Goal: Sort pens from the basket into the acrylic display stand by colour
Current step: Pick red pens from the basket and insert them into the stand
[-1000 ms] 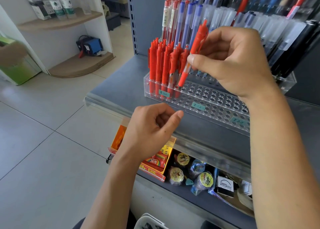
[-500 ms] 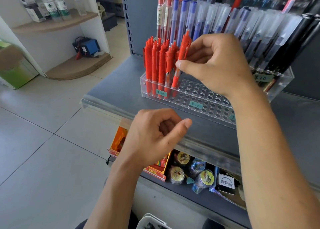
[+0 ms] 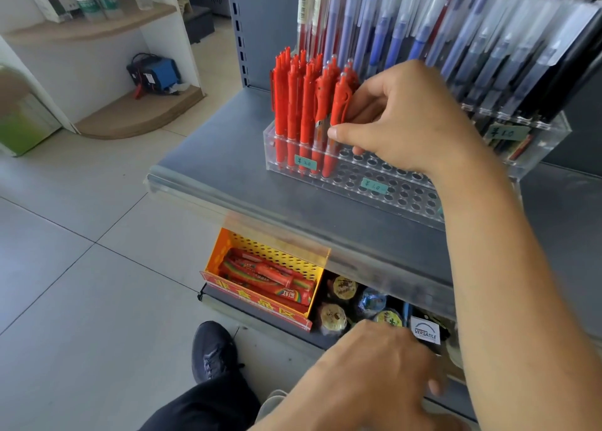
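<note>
1. Grey shelf (image 3: 228, 156): 1, carrying the acrylic display stand (image 3: 404, 196).
2. Acrylic display stand: 1, tiered, with rows of holes; blue and black pens (image 3: 488, 49) fill the rear tiers.
3. Right hand (image 3: 400, 117): 1, thumb and fingers pinching 1 red pen (image 3: 338, 111) standing in a front hole.
4. Left hand (image 3: 374, 375): 1, low, fingers loosely spread, holding nothing visible.
5. Red pens (image 3: 293, 104): 10 or so, upright at the stand's left end; exact count unclear.
</note>
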Tool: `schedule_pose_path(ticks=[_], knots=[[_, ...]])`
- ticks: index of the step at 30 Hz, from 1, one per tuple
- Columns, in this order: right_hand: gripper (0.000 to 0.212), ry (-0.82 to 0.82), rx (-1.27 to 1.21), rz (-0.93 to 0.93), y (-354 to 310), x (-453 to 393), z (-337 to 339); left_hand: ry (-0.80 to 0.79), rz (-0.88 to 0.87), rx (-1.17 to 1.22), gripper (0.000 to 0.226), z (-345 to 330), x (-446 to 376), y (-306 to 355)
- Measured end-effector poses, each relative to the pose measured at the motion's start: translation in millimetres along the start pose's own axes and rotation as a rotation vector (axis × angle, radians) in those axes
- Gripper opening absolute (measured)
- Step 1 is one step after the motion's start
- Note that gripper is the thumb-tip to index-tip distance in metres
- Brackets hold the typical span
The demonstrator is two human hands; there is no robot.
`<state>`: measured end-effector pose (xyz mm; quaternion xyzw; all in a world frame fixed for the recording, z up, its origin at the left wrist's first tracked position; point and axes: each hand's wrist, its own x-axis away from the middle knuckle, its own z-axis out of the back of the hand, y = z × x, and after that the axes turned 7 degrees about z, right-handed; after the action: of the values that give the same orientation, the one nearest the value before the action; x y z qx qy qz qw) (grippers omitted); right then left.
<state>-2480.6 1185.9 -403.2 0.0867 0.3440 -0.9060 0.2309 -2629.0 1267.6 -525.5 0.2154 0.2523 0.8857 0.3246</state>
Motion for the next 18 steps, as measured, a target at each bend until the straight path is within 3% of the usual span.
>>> schedule_pose_path(ticks=[5,10,18], knots=[[0.009,-0.015,-0.003,-0.026,0.4,0.7,-1.6,-0.040,0.023,-0.002,0.059,4.8,-2.4,0.9],[0.010,-0.013,-0.007,-0.045,1.5,0.7,-1.6,-0.037,0.036,0.037,0.039,4.3,-4.6,4.9],[0.007,-0.053,0.027,-0.049,3.6,2.6,1.4,-0.072,0.033,-0.023,0.040,0.9,-9.6,2.7]])
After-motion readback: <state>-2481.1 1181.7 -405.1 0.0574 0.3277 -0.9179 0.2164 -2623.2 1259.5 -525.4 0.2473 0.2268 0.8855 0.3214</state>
